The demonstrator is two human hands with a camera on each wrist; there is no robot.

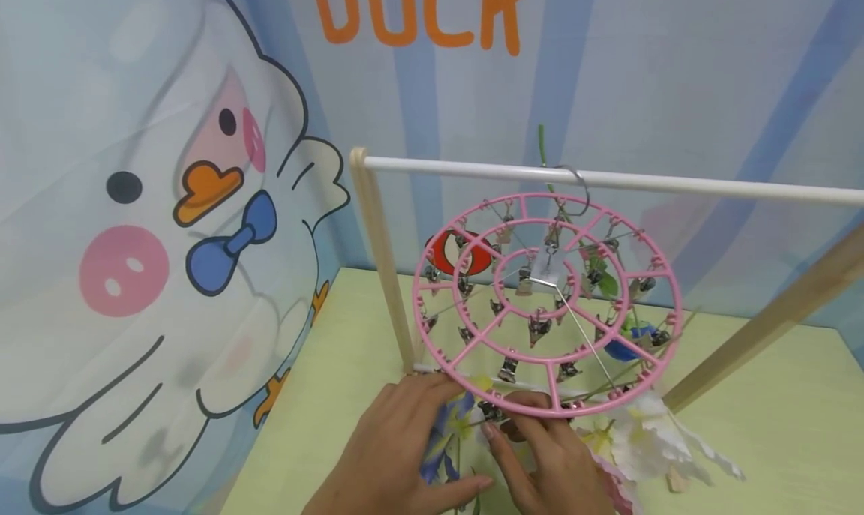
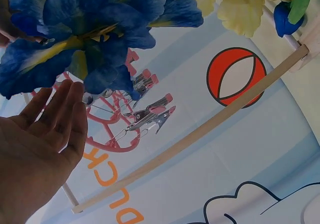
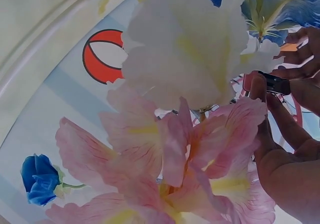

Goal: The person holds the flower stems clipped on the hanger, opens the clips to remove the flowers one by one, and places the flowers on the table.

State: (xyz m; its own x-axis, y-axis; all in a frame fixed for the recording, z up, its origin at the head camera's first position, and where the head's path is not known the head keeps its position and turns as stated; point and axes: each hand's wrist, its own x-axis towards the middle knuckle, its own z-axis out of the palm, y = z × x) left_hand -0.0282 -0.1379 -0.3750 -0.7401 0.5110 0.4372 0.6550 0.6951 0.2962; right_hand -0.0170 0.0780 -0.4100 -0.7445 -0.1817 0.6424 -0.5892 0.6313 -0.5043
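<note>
A round pink clip hanger (image 1: 677, 305) with several metal clips hangs by its hook, tilted towards me. At its near rim my right hand (image 1: 550, 459) pinches a metal clip with pink tips (image 3: 276, 84) between thumb and fingers. My left hand (image 1: 394, 444) lies beside a blue artificial flower (image 2: 100, 39), its fingers loosely extended up to the petals. The blue flower hangs just left of the pinched clip. To the right of that clip are a white flower (image 3: 185, 49) and a pink flower (image 3: 175, 159), partly behind my right hand in the head view.
A white rod (image 1: 641, 180) carries the hanger between wooden posts (image 1: 385, 260). At the hanger's far right hangs a blue rose (image 1: 628, 344) on a green stem. A yellow flower (image 2: 245, 9) shows in the left wrist view. Below is a pale yellow tabletop (image 1: 324, 350).
</note>
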